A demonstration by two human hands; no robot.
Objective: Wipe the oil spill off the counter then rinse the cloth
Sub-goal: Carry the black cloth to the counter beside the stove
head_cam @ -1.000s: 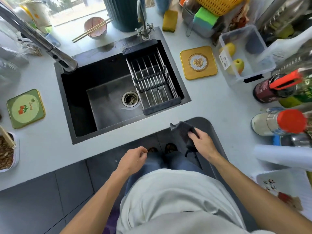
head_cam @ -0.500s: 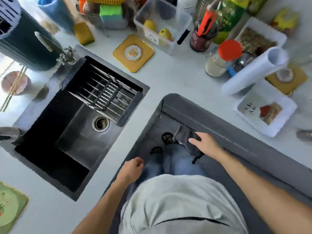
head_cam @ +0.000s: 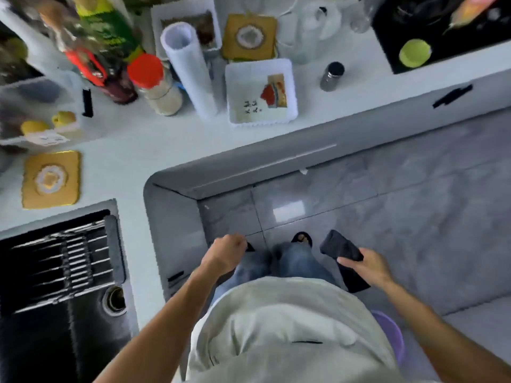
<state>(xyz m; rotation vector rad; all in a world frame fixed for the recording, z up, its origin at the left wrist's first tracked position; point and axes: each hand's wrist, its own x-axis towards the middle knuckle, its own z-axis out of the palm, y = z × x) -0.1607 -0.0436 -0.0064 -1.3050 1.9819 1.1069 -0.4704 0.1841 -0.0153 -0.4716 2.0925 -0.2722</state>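
A dark grey cloth (head_cam: 341,251) hangs folded in my right hand (head_cam: 370,265), held over the floor in front of my body, away from the white L-shaped counter (head_cam: 154,145). My left hand (head_cam: 225,255) is a closed fist with nothing in it, just off the counter's rounded inner corner. The black sink (head_cam: 55,313) with its metal drain rack lies at the lower left. I cannot make out an oil spill on the counter; the frame is blurred.
Bottles, a red-capped jar (head_cam: 154,84), a paper roll (head_cam: 190,70), a white tray (head_cam: 261,91), two yellow coasters, a small dark shaker (head_cam: 331,76) and a black hob (head_cam: 442,29) crowd the counter's far side. Grey tiled floor lies to the right.
The view has swung to the right, so the sink slid to the lower left. My right hand has carried the cloth to the right, away from the counter edge. The left fist stays near the corner.
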